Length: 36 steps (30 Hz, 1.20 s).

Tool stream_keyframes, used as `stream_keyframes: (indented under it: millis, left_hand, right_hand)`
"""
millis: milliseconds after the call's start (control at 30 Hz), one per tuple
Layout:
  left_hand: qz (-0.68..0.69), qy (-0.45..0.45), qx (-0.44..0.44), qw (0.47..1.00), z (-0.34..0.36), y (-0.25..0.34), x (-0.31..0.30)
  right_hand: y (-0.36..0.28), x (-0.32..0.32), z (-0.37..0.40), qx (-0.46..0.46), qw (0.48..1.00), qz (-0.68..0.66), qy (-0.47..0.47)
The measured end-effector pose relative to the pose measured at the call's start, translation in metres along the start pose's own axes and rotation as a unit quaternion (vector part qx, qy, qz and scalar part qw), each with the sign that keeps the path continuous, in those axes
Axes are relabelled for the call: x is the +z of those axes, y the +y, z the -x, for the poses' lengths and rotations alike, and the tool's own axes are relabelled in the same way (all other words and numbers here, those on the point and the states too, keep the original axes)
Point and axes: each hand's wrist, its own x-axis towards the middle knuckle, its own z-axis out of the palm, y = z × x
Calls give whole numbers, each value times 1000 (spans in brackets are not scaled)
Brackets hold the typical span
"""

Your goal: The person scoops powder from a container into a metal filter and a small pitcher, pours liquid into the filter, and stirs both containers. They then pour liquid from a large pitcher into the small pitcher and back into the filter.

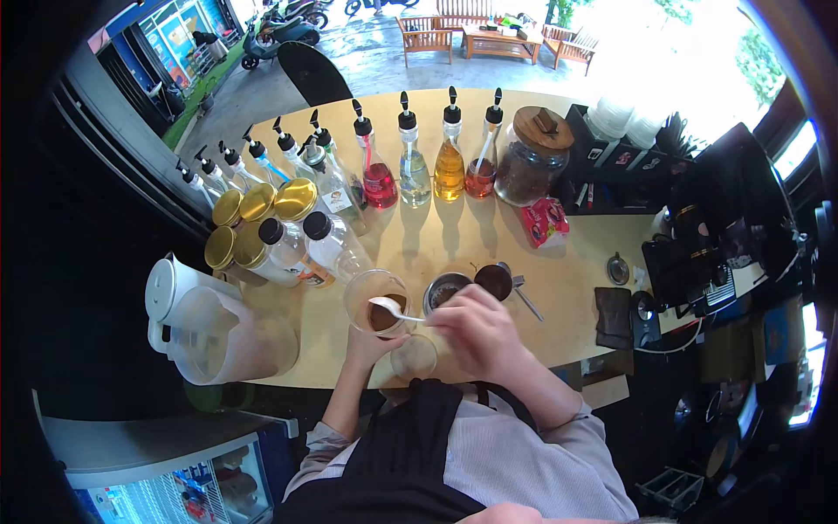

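Note:
My left hand (371,346) is closed around the lower part of a clear cup (374,281) with brown contents near its bottom. Over the cup's mouth sits the bowl of a white spoon (384,304), its handle pinched in the fingers of my right hand (478,330). Just beyond that hand stands a metal container (441,287), partly hidden, with dark stuff inside. Close to its right are a small dark brown round dish (494,281) and a thin metal utensil (528,301). A clear round lid or cup (413,356) lies near the table's front edge.
Pump bottles of coloured syrup (380,182) line the back. Left are gold-lidded jars (229,208), black-capped bottles (330,243) and a white pitcher (179,301). At right stand a wood-lidded glass jar (531,166), a red packet (546,224), a brown cloth (613,316) and a black organizer (602,175).

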Motion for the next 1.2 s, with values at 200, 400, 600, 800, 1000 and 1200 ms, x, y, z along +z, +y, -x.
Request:
stream_keyframes:
  millis: [200, 400, 600, 800, 1000, 1200]
  left_hand:
    - [-30, -9, 29, 999, -3, 30, -10]
    - [-78, 8, 22, 997, 7, 24, -27]
    - [-65, -32, -9, 997, 6, 19, -30]
    - [-47, -12, 5, 999, 4, 15, -34]
    - [-36, -22, 32, 999, 1, 23, -38]
    - [18, -31, 79, 996, -6, 22, -39]
  right_hand:
    - [-28, 52, -8, -15, 996, 92, -4]
    - [-1, 87, 79, -15, 990, 34, -138]
    - [31, 127, 134, 76, 959, 160, -223]
    - [10, 112, 116, 124, 966, 71, -215]
    - [-26, 57, 49, 22, 988, -153, -24]
    - [-25, 76, -15, -14, 996, 66, -65]
